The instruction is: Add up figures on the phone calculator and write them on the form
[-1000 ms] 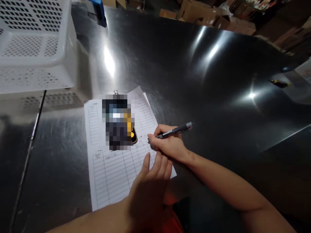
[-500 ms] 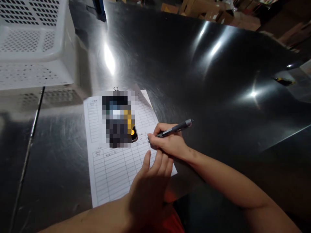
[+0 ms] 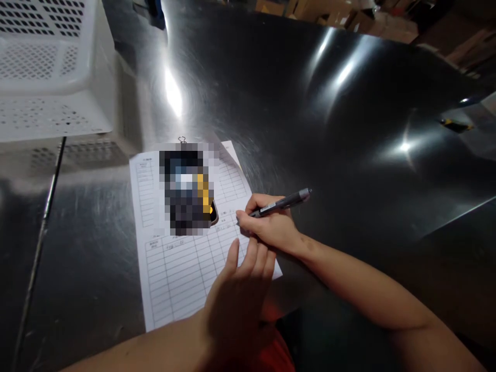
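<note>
A dark pen [image 3: 284, 202] is gripped in my right hand [image 3: 271, 225], its tip down near the right side of a printed form [image 3: 182, 274]. Flat on the form's lower right lies my left hand [image 3: 242, 281], fingers stretched out and close below the right hand. The form is ruled into a table and has some handwriting in its upper rows. On the upper part of the papers rests a phone [image 3: 214, 214], mostly hidden by a pixelated patch. A wire binder clip [image 3: 182, 140] shows at the papers' top edge.
The papers lie on a shiny metal table [image 3: 271, 103]. A white perforated plastic basket [image 3: 54, 113] stands at the upper left, with a dark blue object [image 3: 153, 13] beyond it. Cardboard boxes [image 3: 333, 15] are past the far edge. A seam [image 3: 44, 222] runs down the left.
The view has shifted slightly, so the basket and papers appear a little further left. Both hands keep nearly the same pose, and the pen is still in the right hand.
</note>
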